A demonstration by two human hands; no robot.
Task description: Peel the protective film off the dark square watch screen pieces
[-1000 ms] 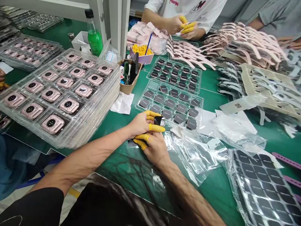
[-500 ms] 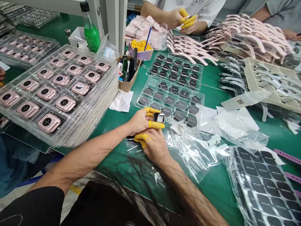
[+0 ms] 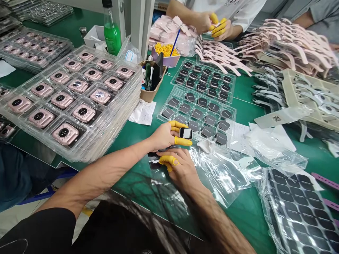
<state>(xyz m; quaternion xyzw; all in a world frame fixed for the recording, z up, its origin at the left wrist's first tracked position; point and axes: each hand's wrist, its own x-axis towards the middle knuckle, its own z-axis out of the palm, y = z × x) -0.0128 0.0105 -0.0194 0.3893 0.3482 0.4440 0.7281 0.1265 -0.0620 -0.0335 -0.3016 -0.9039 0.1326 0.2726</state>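
Note:
My left hand (image 3: 169,134), with yellow finger cots, grips a small square watch case (image 3: 185,133) between thumb and fingers, its dark glossy face up. Just below it, my right hand (image 3: 182,167) is bent down over a dark flat piece (image 3: 153,158) on clear film, its yellow-covered fingers curled at the piece's edge. Whether those fingers pinch it is hidden. Behind the hands lies a clear tray (image 3: 162,112) of dark square pieces. Crumpled clear plastic (image 3: 225,176) spreads to the right of my right hand.
Stacked clear trays (image 3: 106,135) of pink watch cases stand at left. Farther back are a green bottle (image 3: 112,37), a cardboard box (image 3: 150,94) and a box of yellow cots (image 3: 166,51). Pale straps (image 3: 288,42) are piled back right. Black squares (image 3: 299,211) lie front right. Another person's hands work opposite.
The view has shifted, so the scene sits slightly farther right. My right hand has moved a little down from my left hand, and more of the dark piece shows. The watch case stays gripped.

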